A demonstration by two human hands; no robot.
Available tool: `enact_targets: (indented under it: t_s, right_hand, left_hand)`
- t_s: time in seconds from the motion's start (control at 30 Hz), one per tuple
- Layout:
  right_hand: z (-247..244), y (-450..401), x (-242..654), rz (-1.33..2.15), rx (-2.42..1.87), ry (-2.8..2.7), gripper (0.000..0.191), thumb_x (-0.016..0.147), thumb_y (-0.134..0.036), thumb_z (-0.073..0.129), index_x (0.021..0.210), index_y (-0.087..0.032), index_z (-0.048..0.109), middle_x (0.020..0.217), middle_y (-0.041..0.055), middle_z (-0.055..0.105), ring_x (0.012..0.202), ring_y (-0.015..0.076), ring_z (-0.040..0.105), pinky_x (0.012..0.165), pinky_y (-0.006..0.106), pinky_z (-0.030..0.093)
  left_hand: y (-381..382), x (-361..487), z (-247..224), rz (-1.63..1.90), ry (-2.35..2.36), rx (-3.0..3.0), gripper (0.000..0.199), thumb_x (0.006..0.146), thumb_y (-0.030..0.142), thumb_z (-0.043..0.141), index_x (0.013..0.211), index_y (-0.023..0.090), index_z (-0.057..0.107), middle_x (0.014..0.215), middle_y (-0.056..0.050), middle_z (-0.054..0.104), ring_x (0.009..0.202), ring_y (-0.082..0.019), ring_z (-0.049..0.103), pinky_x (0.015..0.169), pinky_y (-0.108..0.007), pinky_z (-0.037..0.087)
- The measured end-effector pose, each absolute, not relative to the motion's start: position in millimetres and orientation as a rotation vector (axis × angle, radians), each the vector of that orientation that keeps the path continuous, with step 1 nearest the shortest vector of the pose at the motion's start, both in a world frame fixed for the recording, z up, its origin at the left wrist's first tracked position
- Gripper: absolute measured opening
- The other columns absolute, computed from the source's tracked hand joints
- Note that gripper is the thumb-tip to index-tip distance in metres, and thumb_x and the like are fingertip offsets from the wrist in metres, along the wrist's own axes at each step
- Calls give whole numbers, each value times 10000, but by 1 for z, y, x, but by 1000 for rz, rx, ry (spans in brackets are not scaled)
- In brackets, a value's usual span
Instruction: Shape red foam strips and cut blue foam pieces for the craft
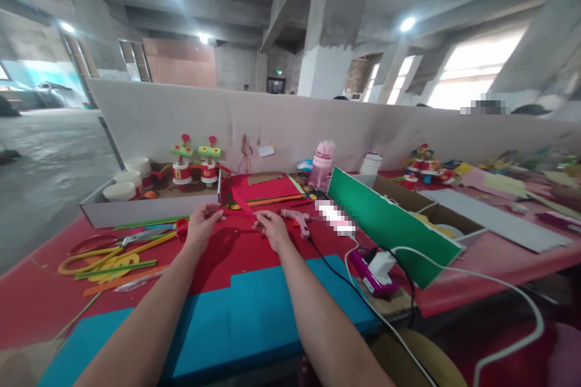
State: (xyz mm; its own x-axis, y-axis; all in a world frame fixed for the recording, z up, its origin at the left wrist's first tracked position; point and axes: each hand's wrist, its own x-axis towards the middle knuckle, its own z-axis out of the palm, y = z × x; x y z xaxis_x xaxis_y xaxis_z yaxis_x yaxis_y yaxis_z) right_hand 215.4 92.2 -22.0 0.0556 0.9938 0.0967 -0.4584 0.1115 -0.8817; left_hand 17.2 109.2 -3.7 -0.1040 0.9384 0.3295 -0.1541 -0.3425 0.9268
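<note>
- Person at the surface [31,281], both hands out in front, a red strip [239,213] between them.
- Strip: long axis runs roughly side to side, from one hand's fingertips to the other's, above the red surface. It lies to the right of the left hand [204,227] and to the left of the right hand [273,230]; neither hand looks clearly nearer.
- Left hand: nearly closed, fingers curled, thumb and fingertips pinching the strip's left end; exact contact is small to see.
- Right hand: fingertips together in a pinch on the strip's other end, remaining fingers bent.
- Another red length [239,198] slants from near the right fingertips, away and leftward, toward the red sheets [276,189]; can't tell if it's the same piece.
- Pink glue gun [297,222]: just right of the right hand, untouched.
- Red ruffled piece [181,229]: just beside the left wrist, on its left. Scissors [124,243] lie farther left.
- Blue sheets [263,299]: under the forearms, on the person's side of the strip.
- White box [149,213]: beyond the left hand, two figures [209,170] upright at it.
</note>
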Motion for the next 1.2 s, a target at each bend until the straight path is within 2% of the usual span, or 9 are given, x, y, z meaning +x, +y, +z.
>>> enact_targets:
  t_s: [0.1,0.2,0.3,0.43,0.67,0.83,1.0,1.2]
  right_hand:
    - [-24,86,208,1448,-794,-964,357,510,-332,839,736,-158,624,583,-31,641,576,115,630,651,262,533]
    - [-22,79,199,1496,-719,-984,378,507,-340,850,728,-168,595,608,-30,656,632,123,653,715,284,543]
    - [-18,75,194,1470,-680,-991,360,540,-346,840,723,-174,582,612,-32,657,635,116,651,735,287,546]
    - [-17,75,193,1446,-704,-1024,346,561,-345,830,732,-171,585,627,-21,665,627,115,650,711,272,547]
    - [-20,78,199,1426,-764,-1095,341,546,-343,834,717,-175,592,601,-32,651,599,129,653,670,293,555]
    - [-18,78,198,1401,-747,-1060,310,567,-310,821,757,-178,615,630,-28,660,610,124,656,706,301,557]
    - [-13,75,193,1374,-664,-949,373,531,-253,839,833,-181,632,714,-30,670,720,139,681,792,313,552]
    - [-13,74,192,1425,-704,-944,382,513,-261,846,810,-161,627,701,-12,681,673,141,678,768,311,557]
  left_hand:
    - [107,16,3,1688,814,988,469,502,305,844,886,164,616,682,31,640,572,-101,608,596,-220,463]
    - [106,19,4,1610,749,863,430,451,281,873,777,145,628,662,29,634,569,-89,602,592,-207,469]
    - [101,26,-1,1397,776,990,324,538,328,844,663,113,636,570,3,612,515,-79,558,529,-193,429]
    - [94,36,-7,1245,852,1150,307,598,360,812,637,100,652,478,-9,582,439,-74,492,458,-196,355]
    - [98,30,-5,1387,879,1113,335,580,359,818,549,129,578,450,14,549,413,-62,464,445,-195,329]
    - [100,24,0,1507,832,993,343,527,328,848,615,126,585,514,21,578,422,-54,481,423,-181,333]
    - [99,21,6,1554,817,837,380,496,326,863,623,131,563,520,23,577,432,-56,500,396,-160,343]
    - [101,20,6,1590,782,799,379,481,287,872,631,127,562,528,35,575,444,-52,510,438,-161,399]
